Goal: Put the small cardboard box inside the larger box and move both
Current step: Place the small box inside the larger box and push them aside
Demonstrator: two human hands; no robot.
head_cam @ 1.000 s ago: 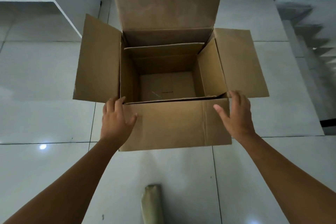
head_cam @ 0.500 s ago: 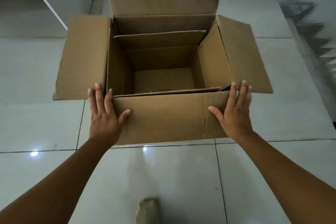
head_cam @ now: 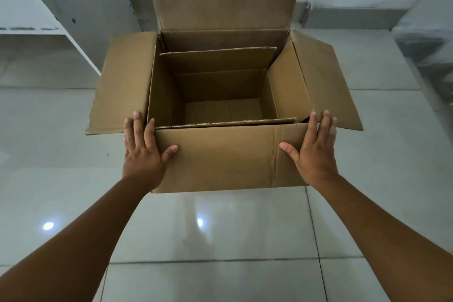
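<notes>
left hand (head_cam: 143, 154) and right hand (head_cam: 316, 154), fingers spread flat, clamp the larger box (head_cam: 228, 157) by opposite sides, carrying the nested small box (head_cam: 220, 76).

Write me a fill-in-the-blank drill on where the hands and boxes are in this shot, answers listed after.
1. The small box sits ___ the larger box.
2. The left hand and right hand press flat on the larger box's two near ___.
3. The larger box's top flaps are ___.
4. Both boxes stand on a floor of glossy ___.

Missing words: inside; corners; open; tiles
</notes>
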